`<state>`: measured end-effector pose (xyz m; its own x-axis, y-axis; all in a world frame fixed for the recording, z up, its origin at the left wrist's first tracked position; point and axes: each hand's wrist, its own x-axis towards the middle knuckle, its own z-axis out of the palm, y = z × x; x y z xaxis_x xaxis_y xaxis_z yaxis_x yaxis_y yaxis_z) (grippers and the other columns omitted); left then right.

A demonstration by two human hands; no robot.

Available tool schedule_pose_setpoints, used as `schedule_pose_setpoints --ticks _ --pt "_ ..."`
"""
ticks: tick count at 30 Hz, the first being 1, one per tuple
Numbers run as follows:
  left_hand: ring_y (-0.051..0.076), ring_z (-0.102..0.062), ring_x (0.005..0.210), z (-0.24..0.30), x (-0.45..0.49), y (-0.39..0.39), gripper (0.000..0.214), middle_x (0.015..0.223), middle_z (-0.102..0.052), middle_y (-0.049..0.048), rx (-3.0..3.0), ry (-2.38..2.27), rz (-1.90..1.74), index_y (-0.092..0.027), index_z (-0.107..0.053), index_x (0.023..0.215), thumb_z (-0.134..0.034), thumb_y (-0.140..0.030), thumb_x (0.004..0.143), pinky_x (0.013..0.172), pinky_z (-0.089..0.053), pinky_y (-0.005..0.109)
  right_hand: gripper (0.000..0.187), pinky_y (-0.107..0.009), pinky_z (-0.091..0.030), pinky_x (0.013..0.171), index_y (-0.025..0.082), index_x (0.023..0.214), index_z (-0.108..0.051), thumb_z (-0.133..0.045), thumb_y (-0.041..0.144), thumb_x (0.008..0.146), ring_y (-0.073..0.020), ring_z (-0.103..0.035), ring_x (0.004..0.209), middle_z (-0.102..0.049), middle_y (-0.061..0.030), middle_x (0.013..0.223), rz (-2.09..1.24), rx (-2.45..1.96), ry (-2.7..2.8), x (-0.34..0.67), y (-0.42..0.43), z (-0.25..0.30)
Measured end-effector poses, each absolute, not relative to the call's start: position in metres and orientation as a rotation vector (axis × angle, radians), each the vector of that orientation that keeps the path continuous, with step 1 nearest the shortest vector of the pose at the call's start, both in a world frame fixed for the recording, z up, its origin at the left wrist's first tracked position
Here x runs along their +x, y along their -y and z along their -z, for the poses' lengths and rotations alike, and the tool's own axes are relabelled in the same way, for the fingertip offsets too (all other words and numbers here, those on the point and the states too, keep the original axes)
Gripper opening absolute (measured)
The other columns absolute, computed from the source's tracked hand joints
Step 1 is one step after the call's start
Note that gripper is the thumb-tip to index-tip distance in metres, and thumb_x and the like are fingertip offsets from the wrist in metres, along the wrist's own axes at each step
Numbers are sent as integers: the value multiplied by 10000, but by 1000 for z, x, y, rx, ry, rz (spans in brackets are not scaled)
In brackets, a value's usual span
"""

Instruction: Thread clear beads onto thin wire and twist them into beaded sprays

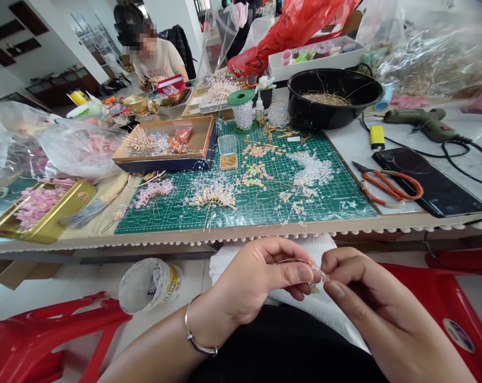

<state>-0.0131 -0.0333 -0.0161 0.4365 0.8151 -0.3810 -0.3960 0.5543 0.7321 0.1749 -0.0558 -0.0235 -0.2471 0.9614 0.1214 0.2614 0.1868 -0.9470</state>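
In front of my lap, my left hand (265, 274) pinches a beaded wire piece (318, 272) between thumb and fingers. Clear beads and a small yellowish bit show on it, and a thin wire runs back over my left fingers. From the other side, the fingertips of my right hand (371, 290) close on the same piece. Beyond my hands, a green cutting mat (249, 219) carries a beaded flower comb (213, 198), a pink beaded piece (155, 192), loose clear beads (310, 170) and small yellow-green flower beads (254, 174).
Orange-handled scissors (392, 187) touch a black phone (428, 178) at right, below a glue gun (420, 121). A black basin (334, 117), a bead spool (243, 114) and a shallow box (165, 162) stand behind. Someone (165, 58) sits opposite. Below is a white bucket (139, 287).
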Motion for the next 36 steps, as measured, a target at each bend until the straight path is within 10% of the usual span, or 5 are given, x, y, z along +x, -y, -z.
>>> schedule_pose_setpoints --ticks 18,23,36 --pt "101 -598 629 24 -6 34 276 726 -643 5 571 -822 -814 -131 -693 768 -877 -329 710 561 -504 209 105 -228 -632 684 340 958 -614 -709 336 913 -161 -685 841 -612 4 979 -1417 -1058 1292 166 55 37" --pt "99 -591 657 24 -8 33 251 755 -642 11 585 -808 -850 -132 -692 768 -865 -308 724 548 -509 192 215 -220 -637 749 369 1158 -584 -589 270 967 -167 -684 948 -584 -33 1198 -1234 -1055 1521 170 55 35" --pt "95 -598 652 28 -13 31 181 714 -655 2 597 -815 -878 -145 -702 801 -835 -265 774 561 -536 186 123 -399 -580 777 274 897 -619 -663 389 898 -306 -655 1064 -645 -88 1077 -624 -1283 1897 176 50 38"
